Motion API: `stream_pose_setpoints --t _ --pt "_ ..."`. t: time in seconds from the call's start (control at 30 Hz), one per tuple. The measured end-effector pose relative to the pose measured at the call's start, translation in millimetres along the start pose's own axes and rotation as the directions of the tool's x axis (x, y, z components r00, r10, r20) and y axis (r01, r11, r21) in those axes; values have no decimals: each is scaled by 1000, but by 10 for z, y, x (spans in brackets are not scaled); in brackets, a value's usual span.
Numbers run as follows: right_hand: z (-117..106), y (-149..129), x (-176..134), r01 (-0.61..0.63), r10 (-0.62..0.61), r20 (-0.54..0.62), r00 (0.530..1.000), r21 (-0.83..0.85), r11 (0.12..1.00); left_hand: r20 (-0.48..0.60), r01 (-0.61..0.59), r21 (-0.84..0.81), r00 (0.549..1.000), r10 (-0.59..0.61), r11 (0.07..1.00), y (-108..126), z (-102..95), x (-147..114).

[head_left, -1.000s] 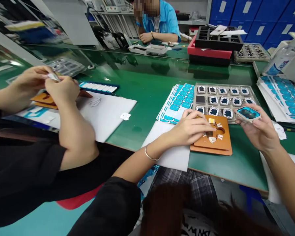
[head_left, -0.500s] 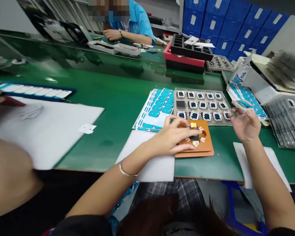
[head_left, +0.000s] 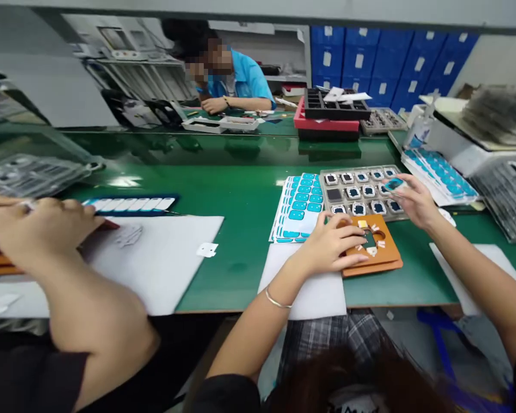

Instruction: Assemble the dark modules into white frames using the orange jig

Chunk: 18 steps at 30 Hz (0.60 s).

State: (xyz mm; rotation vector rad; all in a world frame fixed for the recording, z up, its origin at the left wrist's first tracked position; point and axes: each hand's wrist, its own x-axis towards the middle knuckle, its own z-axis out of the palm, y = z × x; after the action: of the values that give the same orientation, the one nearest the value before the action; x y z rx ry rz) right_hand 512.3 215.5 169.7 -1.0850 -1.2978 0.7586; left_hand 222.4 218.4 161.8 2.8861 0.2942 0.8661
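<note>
My left hand (head_left: 332, 244) lies with spread fingers over an orange fixture plate (head_left: 389, 261). Its fingertips touch the plate near a dark round opening with white tabs around it and a yellow block at the top. Raised over the right end of a clear plastic tray (head_left: 324, 172), my right hand (head_left: 418, 201) pinches a small squarish part with a teal face (head_left: 394, 184). Rows of dark-centred, white-framed parts fill the tray, and one pocket shows only grey. Under my left forearm is a white foam sheet (head_left: 318, 298).
Teal sticker sheets (head_left: 286, 212) lie left of the tray, with more stickers (head_left: 445, 178) at right. A bottle (head_left: 419, 129) and stacked trays (head_left: 511, 201) stand right. Another person's hand (head_left: 43, 229) works at left; a person in blue (head_left: 249, 80) sits opposite.
The view has swung left and up. My right hand has come left with the teal-faced part, from beside the tray to over its right end. My left hand stays on the fixture plate.
</note>
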Motion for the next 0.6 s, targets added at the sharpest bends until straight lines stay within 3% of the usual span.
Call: stream_pose_setpoints --t 0.03,0.1,0.3,0.4,0.6 --pt "75 20 82 54 -34 109 993 -183 982 14 1 -8 1000 -1 1000 -12 -5 2" --pt "255 38 267 136 -52 239 970 -349 927 39 5 -36 999 -4 999 -23 -7 3" --pt "810 -7 759 386 -37 521 853 -581 716 15 -43 -101 999 44 994 -28 22 8" --pt "842 51 867 448 34 583 812 -659 604 -20 -42 -112 999 40 993 -25 50 27" --pt "792 -29 936 483 55 583 811 -719 501 -46 -23 -41 999 22 999 -13 60 79"
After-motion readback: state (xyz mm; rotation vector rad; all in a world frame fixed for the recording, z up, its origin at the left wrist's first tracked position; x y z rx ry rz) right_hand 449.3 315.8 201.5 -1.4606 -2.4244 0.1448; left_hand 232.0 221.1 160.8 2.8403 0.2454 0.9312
